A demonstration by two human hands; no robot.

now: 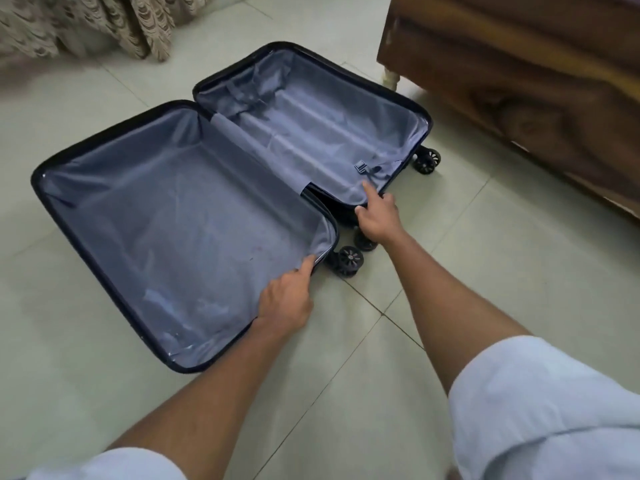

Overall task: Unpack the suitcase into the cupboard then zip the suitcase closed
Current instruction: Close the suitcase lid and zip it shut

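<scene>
Blue-grey lining covers both halves of the hard-shell suitcase (194,216), which lies spread flat on the tiled floor (485,271) in front of me, with nothing packed in either half. My left hand (285,299) reaches forward with the arm nearly straight; it grips the near corner of the left half, forefinger stretched along the rim and the other fingers curled under the edge. My right hand (375,216) takes hold of the near edge of the right half, forefinger pointing onto the lining, thumb on the rim. A small strap buckle (360,167) lies in the right half just beyond that finger. Black spinner wheels (349,260) stick out between my hands. Pale rolled-up sleeves (540,403) cover my upper arms. A wooden furniture frame (519,81) stands to the right, a patterned curtain (86,22) at top left.
</scene>
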